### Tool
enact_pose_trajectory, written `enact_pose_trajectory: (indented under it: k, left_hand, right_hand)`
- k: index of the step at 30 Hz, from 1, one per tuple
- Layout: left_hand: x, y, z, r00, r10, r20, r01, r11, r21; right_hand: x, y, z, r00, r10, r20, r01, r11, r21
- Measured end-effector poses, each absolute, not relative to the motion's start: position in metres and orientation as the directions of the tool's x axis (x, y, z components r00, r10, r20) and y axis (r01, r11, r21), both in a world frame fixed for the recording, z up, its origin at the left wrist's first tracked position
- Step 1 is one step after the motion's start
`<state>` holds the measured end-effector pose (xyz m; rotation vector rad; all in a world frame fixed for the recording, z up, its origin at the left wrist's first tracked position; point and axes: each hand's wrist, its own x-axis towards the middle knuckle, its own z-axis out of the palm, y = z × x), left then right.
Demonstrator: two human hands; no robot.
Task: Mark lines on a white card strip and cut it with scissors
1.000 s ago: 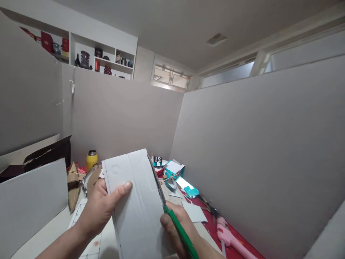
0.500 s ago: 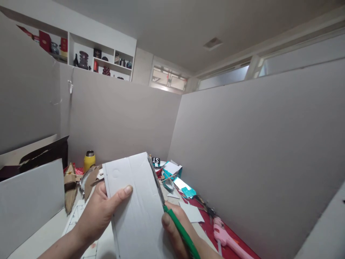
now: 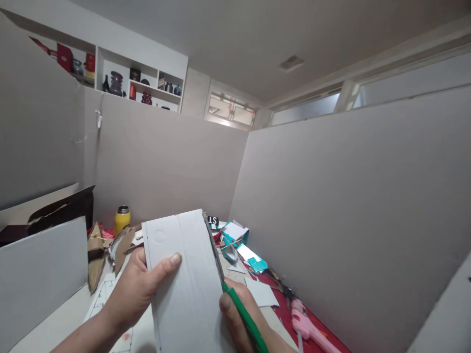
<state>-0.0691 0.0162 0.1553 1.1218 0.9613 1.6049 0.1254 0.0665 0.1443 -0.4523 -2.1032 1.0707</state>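
A white cardboard piece (image 3: 184,269) with a faint crease and a round dent is held up in front of me. My left hand (image 3: 152,277) grips its left side, thumb on the face and fingers behind. On the right side, my right hand (image 3: 239,309) is closed around a long green-handled tool (image 3: 243,311). The tool's front end meets the cardboard's right edge, along which a thin dark strip runs upward. Whether that strip is a blade or a shaded edge, I cannot tell. Most of my right fingers are hidden behind the handle.
A yellow bottle (image 3: 122,220), brown cardboard scraps (image 3: 96,260) and a white panel (image 3: 44,279) lie to the left. Teal-and-white scraps (image 3: 253,257) and a pink glue gun (image 3: 307,323) are on the right. Grey partitions (image 3: 331,196) enclose the table; a marked sheet (image 3: 105,294) lies below.
The view has shifted very slightly. My right hand and the green-handled tool have moved a touch to the left along the cardboard's edge; my left grip looks the same.
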Motion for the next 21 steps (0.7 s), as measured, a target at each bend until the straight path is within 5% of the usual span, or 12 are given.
enact_pose_trajectory:
  k: [6, 12, 21]
  left_hand:
    - [-0.070, 0.016, 0.152, -0.110, 0.967, 0.230, -0.223, -0.249, 0.942]
    - [-0.071, 0.016, 0.150, -0.105, 0.966, 0.236, -0.209, -0.253, 0.945]
    - [-0.065, 0.010, 0.155, -0.075, 0.976, 0.202, -0.244, -0.214, 0.946]
  right_hand:
    - [0.130, 0.071, 0.151, -0.721, 0.538, 0.437, 0.015, 0.642, -0.766]
    - [0.130, 0.062, 0.143, -0.592, 0.676, 0.438, 0.091, 0.597, -0.797]
    - [0.129, 0.071, 0.136, -0.608, 0.694, 0.384, -0.015, 0.474, -0.880]
